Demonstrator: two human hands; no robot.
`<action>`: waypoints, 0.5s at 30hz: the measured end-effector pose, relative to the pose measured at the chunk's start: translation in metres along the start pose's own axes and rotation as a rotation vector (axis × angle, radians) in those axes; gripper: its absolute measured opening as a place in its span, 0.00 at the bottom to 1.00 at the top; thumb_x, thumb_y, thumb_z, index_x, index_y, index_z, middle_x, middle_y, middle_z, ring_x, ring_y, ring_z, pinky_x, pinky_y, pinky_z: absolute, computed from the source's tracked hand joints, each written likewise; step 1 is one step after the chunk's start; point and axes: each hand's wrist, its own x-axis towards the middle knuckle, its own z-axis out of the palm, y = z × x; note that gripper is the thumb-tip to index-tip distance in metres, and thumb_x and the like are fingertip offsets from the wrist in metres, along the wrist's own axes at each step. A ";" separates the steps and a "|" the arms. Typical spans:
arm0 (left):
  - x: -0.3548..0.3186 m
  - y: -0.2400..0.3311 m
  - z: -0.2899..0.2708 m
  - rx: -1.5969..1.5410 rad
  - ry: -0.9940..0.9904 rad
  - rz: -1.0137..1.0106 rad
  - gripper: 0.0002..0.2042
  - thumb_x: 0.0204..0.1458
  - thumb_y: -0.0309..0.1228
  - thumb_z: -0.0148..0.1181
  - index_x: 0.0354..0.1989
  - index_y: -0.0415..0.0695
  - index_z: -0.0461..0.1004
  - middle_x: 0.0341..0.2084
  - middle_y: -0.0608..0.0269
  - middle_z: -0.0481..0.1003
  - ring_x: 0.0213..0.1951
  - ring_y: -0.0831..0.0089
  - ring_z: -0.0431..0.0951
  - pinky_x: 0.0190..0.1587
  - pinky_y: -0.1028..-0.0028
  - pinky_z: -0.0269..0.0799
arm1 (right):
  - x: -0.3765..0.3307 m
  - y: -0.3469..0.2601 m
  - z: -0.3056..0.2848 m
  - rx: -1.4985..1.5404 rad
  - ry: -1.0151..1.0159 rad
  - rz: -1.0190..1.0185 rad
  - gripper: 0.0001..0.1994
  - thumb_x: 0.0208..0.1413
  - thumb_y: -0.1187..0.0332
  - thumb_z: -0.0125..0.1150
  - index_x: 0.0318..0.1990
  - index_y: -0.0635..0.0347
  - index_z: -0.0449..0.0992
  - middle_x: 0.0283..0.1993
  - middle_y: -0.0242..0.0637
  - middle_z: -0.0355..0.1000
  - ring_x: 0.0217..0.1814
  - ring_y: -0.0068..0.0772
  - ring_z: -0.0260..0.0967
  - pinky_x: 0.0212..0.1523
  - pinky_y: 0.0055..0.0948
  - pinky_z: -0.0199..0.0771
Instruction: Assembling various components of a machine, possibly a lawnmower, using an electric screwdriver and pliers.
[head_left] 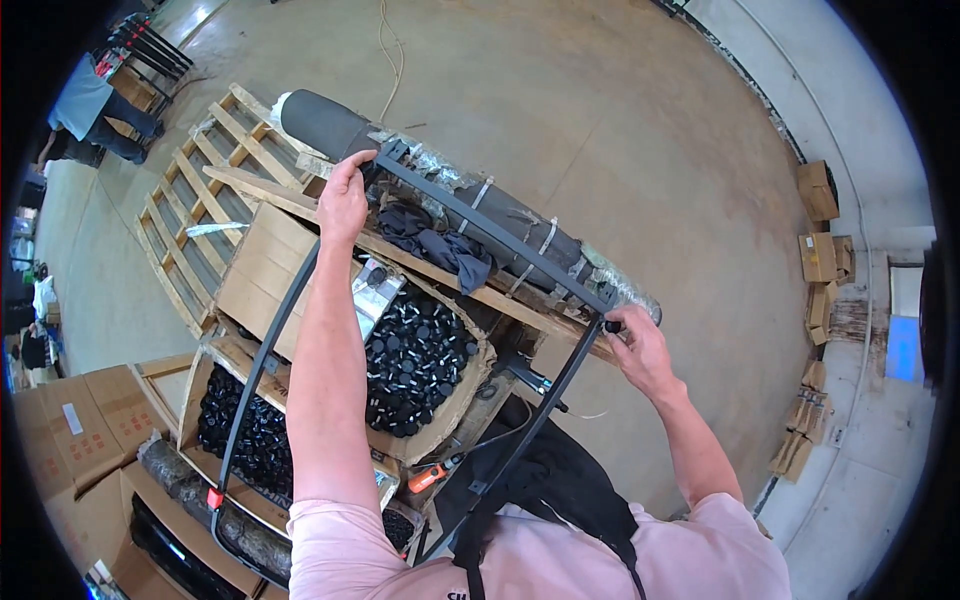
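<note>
A dark grey tubular metal frame (490, 222) stretches between my two hands, its side bars running back toward my body. My left hand (343, 205) is closed around its far left corner. At the right corner, my right hand (645, 352) pinches a small black knob (611, 326) against the tube. Under my left forearm lies an open carton of black knobs with metal studs (415, 365). Another box of small black parts (250, 425) is left of that arm. A red piece (215, 498) sits on the left side bar.
A padded grey roll (330, 122) lies along the bench's far side, with dark cloth (435, 245) beside it. An orange-handled tool (428, 477) and a black driver (530, 378) lie nearby. Wooden pallets (190, 215) are at left; a person (95, 110) is farther off.
</note>
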 end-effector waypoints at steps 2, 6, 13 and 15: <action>0.001 -0.002 -0.003 0.096 0.042 0.046 0.14 0.69 0.31 0.52 0.57 0.55 0.81 0.55 0.62 0.79 0.55 0.64 0.80 0.60 0.67 0.73 | 0.000 0.001 0.004 -0.003 -0.026 -0.027 0.16 0.55 0.79 0.66 0.52 0.61 0.77 0.51 0.42 0.74 0.51 0.46 0.77 0.51 0.38 0.80; 0.003 0.017 0.007 0.160 0.044 -0.097 0.14 0.67 0.37 0.57 0.57 0.58 0.82 0.53 0.64 0.78 0.51 0.65 0.81 0.58 0.67 0.74 | 0.001 0.000 0.004 -0.082 0.005 -0.136 0.17 0.54 0.79 0.66 0.52 0.61 0.77 0.50 0.41 0.73 0.49 0.44 0.76 0.47 0.37 0.80; 0.002 0.011 -0.001 0.121 0.062 0.006 0.14 0.65 0.38 0.61 0.58 0.62 0.81 0.50 0.66 0.79 0.48 0.68 0.81 0.55 0.67 0.75 | 0.006 -0.008 0.008 -0.268 0.011 -0.040 0.16 0.56 0.70 0.71 0.51 0.60 0.79 0.44 0.42 0.76 0.40 0.44 0.78 0.42 0.40 0.81; 0.001 0.010 0.003 -0.061 0.067 -0.100 0.15 0.66 0.37 0.58 0.59 0.62 0.80 0.47 0.64 0.81 0.49 0.68 0.81 0.56 0.67 0.75 | 0.010 -0.011 0.007 -0.299 0.009 -0.008 0.15 0.58 0.65 0.70 0.51 0.60 0.80 0.43 0.44 0.78 0.41 0.47 0.80 0.43 0.42 0.81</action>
